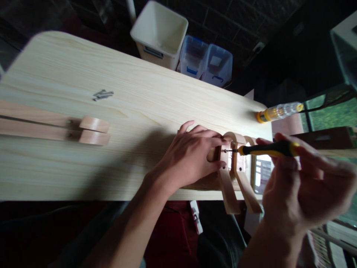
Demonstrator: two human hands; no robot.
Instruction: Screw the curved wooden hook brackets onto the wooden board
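Screws (103,94), slats (36,114) and a bottle (280,112) are spread along the bench (156,93). At its near edge, the wooden assembly (224,158) is partly hidden and held by the left hand (191,152), grip part-spread; a screwdriver (267,149) is clasped by the right hand (304,182).

Wooden piece (225,182) partly behind left fingers (217,166)

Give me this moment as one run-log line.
Left hand: holding wooden piece | Right hand: gripping yellow-black screwdriver, tip at wooden piece | Small metal parts: loose on table
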